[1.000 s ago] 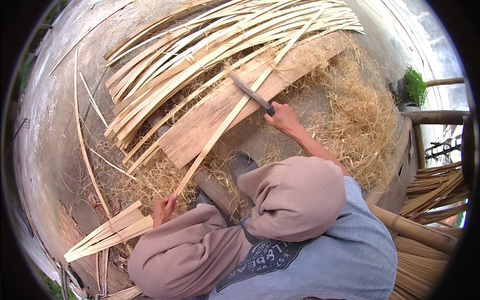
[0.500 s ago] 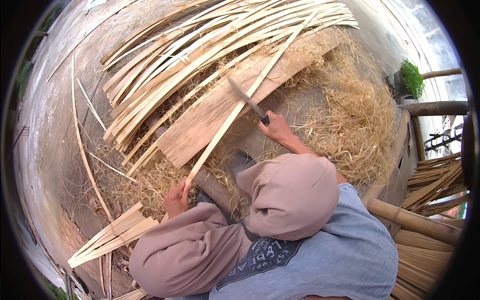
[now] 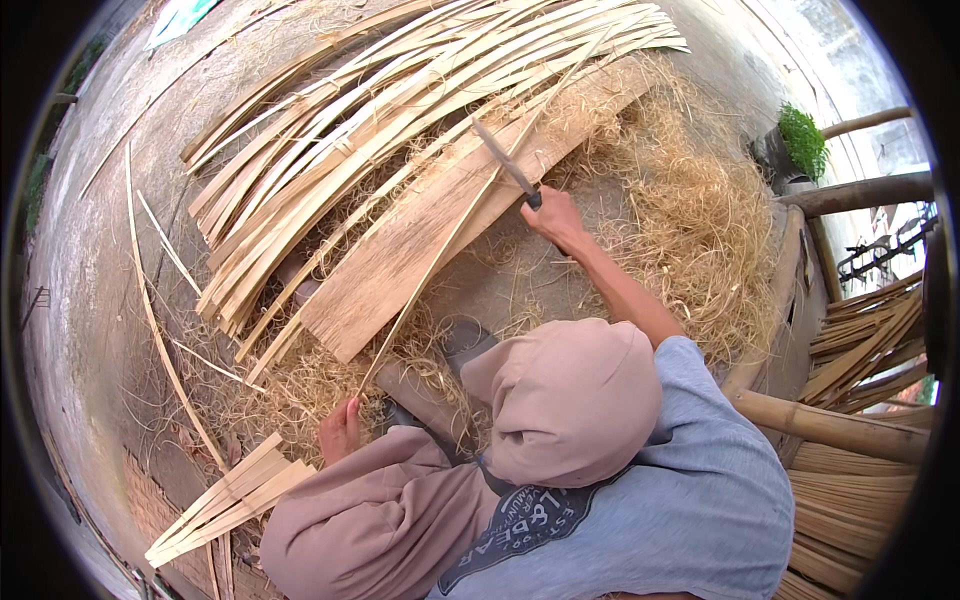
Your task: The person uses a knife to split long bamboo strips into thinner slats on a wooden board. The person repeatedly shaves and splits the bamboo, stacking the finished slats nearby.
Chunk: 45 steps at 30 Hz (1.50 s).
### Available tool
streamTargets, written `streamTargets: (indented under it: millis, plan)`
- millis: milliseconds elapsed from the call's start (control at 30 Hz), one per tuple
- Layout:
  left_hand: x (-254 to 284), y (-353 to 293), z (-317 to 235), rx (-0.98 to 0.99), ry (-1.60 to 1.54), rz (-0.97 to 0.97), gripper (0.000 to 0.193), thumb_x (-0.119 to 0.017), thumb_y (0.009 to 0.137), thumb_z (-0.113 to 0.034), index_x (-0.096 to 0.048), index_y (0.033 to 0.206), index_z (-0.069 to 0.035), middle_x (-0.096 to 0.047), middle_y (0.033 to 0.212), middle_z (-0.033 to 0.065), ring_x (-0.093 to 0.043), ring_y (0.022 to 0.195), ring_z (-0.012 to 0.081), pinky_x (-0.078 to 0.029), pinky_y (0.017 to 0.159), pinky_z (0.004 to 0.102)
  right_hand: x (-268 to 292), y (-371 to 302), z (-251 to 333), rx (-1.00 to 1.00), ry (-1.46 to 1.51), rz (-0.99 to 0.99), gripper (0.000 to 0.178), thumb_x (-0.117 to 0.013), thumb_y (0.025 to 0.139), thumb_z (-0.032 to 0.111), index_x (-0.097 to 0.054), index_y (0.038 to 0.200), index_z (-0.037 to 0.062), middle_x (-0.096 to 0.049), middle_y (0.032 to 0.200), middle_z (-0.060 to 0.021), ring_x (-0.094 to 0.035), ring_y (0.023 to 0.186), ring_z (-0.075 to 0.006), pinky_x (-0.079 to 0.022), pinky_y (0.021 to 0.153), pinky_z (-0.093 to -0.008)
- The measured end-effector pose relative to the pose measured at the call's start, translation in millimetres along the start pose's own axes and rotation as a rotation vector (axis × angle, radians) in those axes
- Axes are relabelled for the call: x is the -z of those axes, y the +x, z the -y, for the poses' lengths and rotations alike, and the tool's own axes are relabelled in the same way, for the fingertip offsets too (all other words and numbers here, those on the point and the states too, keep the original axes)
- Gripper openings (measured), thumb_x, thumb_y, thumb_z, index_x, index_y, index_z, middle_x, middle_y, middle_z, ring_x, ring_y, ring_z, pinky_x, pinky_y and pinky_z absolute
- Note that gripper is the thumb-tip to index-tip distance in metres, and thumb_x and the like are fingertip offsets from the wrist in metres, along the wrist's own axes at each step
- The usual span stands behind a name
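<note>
My left hand (image 3: 340, 430) pinches the near end of a long, thin bamboo strip (image 3: 447, 245), which runs away from me across a wide wooden board (image 3: 385, 268). My right hand (image 3: 556, 216) is closed on the dark handle of a knife (image 3: 507, 165). The knife's blade points away and to the left, lying across the strip over the board's middle part. The strip shows its narrow edge upward. Whether the blade's edge touches the strip cannot be made out.
Many split bamboo strips (image 3: 330, 165) lie in a pile beyond the board. Curly shavings (image 3: 700, 230) heap up on the right and around my legs. A short bundle of strips (image 3: 235, 490) lies at the near left. Bamboo poles (image 3: 830, 425) and a green plant (image 3: 803, 142) are at the right.
My right hand has moved the knife farther away along the strip. The strip has turned from its flat face to its narrow edge. My left hand keeps its end.
</note>
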<state>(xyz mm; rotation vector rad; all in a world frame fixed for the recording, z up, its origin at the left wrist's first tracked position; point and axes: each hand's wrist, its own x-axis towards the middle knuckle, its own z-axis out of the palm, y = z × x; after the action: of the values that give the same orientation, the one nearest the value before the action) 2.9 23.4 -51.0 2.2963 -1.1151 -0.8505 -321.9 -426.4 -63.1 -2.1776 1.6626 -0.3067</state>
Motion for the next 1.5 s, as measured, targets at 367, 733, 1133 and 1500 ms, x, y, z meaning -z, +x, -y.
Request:
streamTargets:
  millis: [367,733,1133,1500]
  plan:
    - [0,-8,12,-0.063,0.028,-0.053,0.036,-0.051,0.109,-0.031,-0.068,0.094,-0.004,-0.059,0.066,0.0127,-0.056,0.056,0.0227,-0.042,0.055,0.0386,33,10,-33,-0.228,0.037,0.033,0.035,-0.069,0.085,0.035,-0.069,0.091,0.0006,-0.072,0.085,-0.0240,-0.073,0.087,-0.0395,-0.057,0.075,-0.0511]
    - [-21,-21,9,0.012,0.408,-0.170,0.033,-0.052,0.107,-0.038,-0.058,0.089,-0.011,-0.065,0.075,0.0134,-0.061,0.059,0.0371,-0.043,0.053,0.0489,-18,-131,76,0.436,-0.119,0.419,0.034,-0.074,0.086,0.034,-0.058,0.095,0.0050,-0.069,0.077,-0.0198,-0.071,0.078,-0.0420,-0.056,0.071,-0.0529]
    - [-23,-35,18,-0.022,0.515,-0.215,0.030,-0.055,0.106,-0.037,-0.054,0.088,-0.013,-0.065,0.078,0.0118,-0.061,0.059,0.0378,-0.042,0.051,0.0497,22,-61,42,0.259,-0.195,0.353,0.037,-0.073,0.085,0.036,-0.066,0.087,0.0001,-0.070,0.077,-0.0233,-0.072,0.079,-0.0403,-0.058,0.075,-0.0514]
    - [-11,-52,27,-0.034,0.499,-0.166,0.028,-0.056,0.106,-0.036,-0.053,0.089,-0.014,-0.063,0.079,0.0109,-0.060,0.058,0.0377,-0.041,0.049,0.0491,17,-25,-1,0.130,-0.147,0.227,0.036,-0.074,0.083,0.038,-0.067,0.089,0.0034,-0.071,0.082,-0.0234,-0.072,0.084,-0.0415,-0.057,0.077,-0.0514]
